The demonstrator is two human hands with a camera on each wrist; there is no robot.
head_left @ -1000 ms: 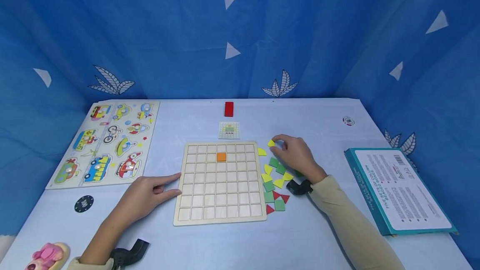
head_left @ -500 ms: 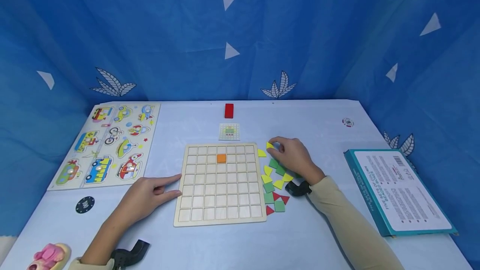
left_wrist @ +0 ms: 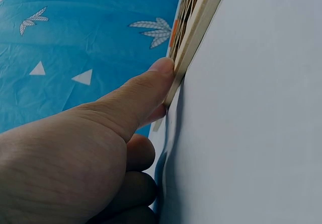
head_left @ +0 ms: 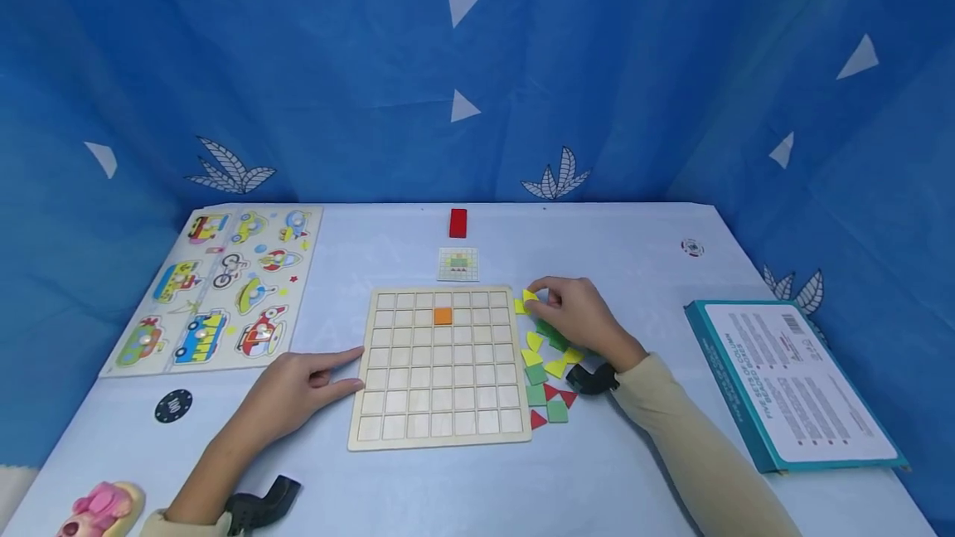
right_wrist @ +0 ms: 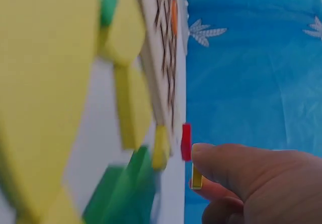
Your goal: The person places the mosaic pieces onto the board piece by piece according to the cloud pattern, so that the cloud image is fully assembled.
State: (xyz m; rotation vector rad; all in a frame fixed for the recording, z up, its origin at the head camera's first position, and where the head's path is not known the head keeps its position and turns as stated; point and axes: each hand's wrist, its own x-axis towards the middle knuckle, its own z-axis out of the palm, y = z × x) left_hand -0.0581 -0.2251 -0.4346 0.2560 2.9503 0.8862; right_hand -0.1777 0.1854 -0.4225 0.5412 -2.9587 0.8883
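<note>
My left hand [head_left: 294,392] rests its extended index finger and thumb against the left edge of a wooden grid board [head_left: 453,379]. In the left wrist view the thumb [left_wrist: 161,68] presses on the board's side, other fingers curled below. An orange square tile [head_left: 443,316] sits in the board's second row. My right hand [head_left: 582,313] pinches a yellow quarter-circle tile [right_wrist: 196,178] between thumb and index finger, just off the board's upper right corner. Under and below that hand lie more yellow tiles [head_left: 534,341], green squares [head_left: 536,374] and red triangles [head_left: 538,419], the greens partly hidden.
Behind the board are a small pattern card [head_left: 458,264] and a red block [head_left: 458,223]. A vehicle peg puzzle [head_left: 306,305], a black chip [head_left: 173,406] and a pink toy [head_left: 100,508] lie left. At right are a teal box [head_left: 806,388] and a white chip [head_left: 692,248].
My right hand has moved slightly left and down toward the board, carrying the pinched yellow tile. The left hand stays at the board's edge. The head view has shifted a little.
</note>
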